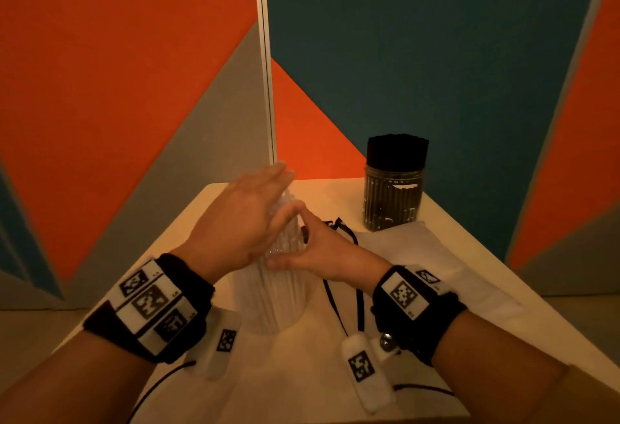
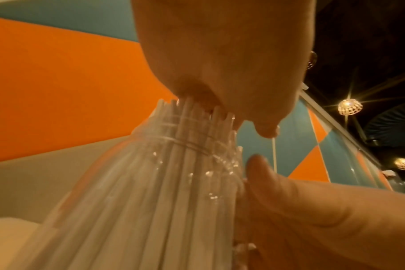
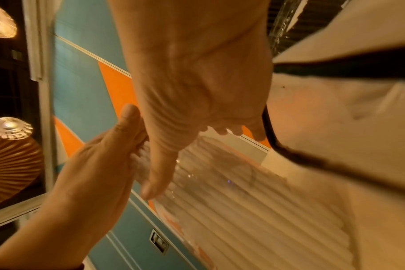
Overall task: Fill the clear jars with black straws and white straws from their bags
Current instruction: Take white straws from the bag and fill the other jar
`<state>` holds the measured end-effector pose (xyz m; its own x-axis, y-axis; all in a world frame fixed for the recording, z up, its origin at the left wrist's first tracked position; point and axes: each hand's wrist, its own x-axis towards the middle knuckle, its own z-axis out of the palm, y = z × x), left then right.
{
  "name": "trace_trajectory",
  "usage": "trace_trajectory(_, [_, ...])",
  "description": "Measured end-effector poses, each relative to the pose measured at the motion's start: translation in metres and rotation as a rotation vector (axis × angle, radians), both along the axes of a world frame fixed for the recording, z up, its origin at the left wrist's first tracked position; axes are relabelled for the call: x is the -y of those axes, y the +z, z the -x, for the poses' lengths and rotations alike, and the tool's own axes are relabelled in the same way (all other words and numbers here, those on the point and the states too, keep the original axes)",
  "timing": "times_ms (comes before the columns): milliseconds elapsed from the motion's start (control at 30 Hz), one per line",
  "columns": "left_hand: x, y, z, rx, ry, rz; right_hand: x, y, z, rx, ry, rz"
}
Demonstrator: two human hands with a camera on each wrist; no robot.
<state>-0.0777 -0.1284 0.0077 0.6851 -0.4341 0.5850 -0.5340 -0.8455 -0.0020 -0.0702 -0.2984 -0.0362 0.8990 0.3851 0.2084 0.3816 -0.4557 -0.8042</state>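
Left hand (image 1: 241, 219) flat on white straws (image 1: 278, 292), hiding tops; right hand (image 1: 322, 252) fingers round jar.

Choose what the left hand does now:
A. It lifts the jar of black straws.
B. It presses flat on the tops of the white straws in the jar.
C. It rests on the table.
B: the left hand lies flat on the white straws standing out of the clear jar.
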Motion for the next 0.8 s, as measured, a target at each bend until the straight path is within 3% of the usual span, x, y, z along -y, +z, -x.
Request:
trace_trajectory(133, [0.014,0.009,0.031,0.163,-0.017,0.267,0.035,0.002,0.022,0.167,-0.300,0.236])
trace_trajectory(200, [0.029,0.010,0.044,0.184,-0.064,0.387,0.056,-0.015,0.038,0.130,-0.403,0.315])
trace_trajectory(267, [0.049,0.004,0.051,0.080,-0.067,0.427,0.069,-0.038,0.052,-0.029,-0.439,0.413])
trace_trajectory(367, [0.079,-0.016,0.044,-0.192,-0.003,0.266,0.075,-0.074,0.064,-0.232,-0.460,0.637])
trace_trajectory(533, [0.108,-0.056,0.012,-0.654,0.101,-0.108,0.078,-0.102,0.066,-0.202,-0.449,0.813])
trace_trajectory(667, [0.124,-0.070,-0.009,-0.761,0.094,-0.124,0.087,-0.105,0.064,-0.182,-0.420,0.810])
trace_trajectory(800, [0.141,-0.076,-0.031,-0.759,-0.034,0.084,0.095,-0.106,0.062,-0.146,-0.380,0.779])
